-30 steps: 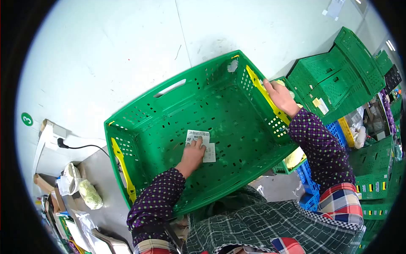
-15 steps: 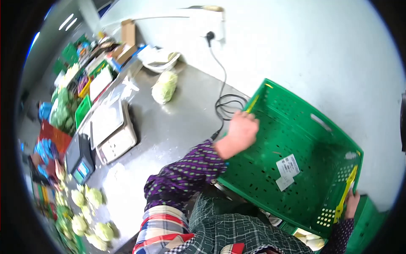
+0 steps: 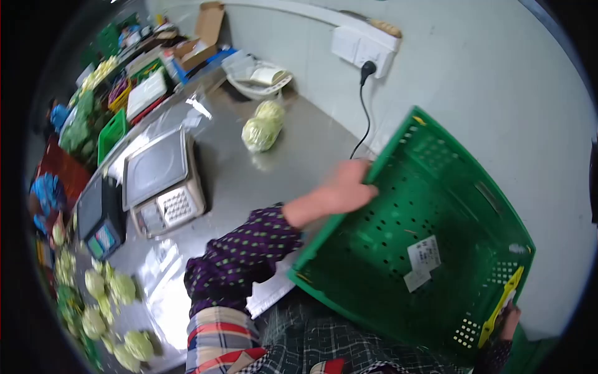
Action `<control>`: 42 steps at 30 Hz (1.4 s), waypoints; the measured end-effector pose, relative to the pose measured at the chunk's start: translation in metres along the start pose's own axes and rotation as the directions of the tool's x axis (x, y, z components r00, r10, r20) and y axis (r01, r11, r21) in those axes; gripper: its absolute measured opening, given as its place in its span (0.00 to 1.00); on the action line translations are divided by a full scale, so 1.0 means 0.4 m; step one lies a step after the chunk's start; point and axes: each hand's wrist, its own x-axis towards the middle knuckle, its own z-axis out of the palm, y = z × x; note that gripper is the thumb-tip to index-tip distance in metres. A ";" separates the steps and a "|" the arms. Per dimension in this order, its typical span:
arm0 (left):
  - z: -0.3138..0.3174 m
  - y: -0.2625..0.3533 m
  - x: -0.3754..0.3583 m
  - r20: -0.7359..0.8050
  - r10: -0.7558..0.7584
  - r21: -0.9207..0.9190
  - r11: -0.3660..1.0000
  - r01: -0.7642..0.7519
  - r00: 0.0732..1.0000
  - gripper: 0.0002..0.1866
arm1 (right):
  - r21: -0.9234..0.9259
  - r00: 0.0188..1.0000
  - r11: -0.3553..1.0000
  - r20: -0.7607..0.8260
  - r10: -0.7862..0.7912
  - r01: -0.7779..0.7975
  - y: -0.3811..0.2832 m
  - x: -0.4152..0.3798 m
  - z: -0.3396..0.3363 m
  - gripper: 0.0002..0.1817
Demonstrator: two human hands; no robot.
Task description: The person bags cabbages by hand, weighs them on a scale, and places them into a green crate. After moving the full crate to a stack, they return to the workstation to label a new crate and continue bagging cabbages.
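A green perforated plastic crate [image 3: 398,268] is tilted up over the steel table, its open side facing me. My left hand [image 3: 339,190] grips its left rim. At the lower right edge of view my right hand [image 3: 507,318] holds the opposite end beside a yellow latch [image 3: 498,308]. Two white paper labels [image 3: 422,258] stick to the inside of the crate's bottom. Both sleeves are purple with dots.
A weighing scale [image 3: 159,184] stands on the steel table [image 3: 249,181], with a wrapped cabbage [image 3: 261,128] and a white bowl [image 3: 255,81] behind it. A black cord [image 3: 362,112] runs to a wall socket. Several cabbages [image 3: 106,299] lie lower left. Crates and boxes fill the far left.
My left hand left the labels inside the crate and took the crate's left rim. The view swung left over the table, and the crate tilted steeper toward the right.
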 end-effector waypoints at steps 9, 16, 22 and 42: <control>-0.386 -0.413 0.031 -0.278 -0.312 0.157 0.918 0.364 0.908 0.28 | -0.357 0.923 0.932 0.332 0.194 -0.067 -0.247 -0.269 0.538 0.15; -0.456 -0.674 0.214 -0.578 -0.324 0.456 0.634 0.625 0.749 0.49 | -0.488 0.913 0.872 0.371 0.169 0.037 -0.281 -0.242 0.582 0.14; -0.546 -0.852 0.241 -0.389 -0.609 -0.048 0.762 0.646 0.691 0.52 | -0.557 0.924 0.830 0.307 0.229 -0.021 -0.298 -0.269 0.585 0.14; -0.683 -0.650 -0.172 -0.537 -0.225 -0.831 0.307 -0.464 0.813 0.34 | -0.547 0.551 0.126 0.751 -0.363 0.828 -0.508 -0.455 0.871 0.10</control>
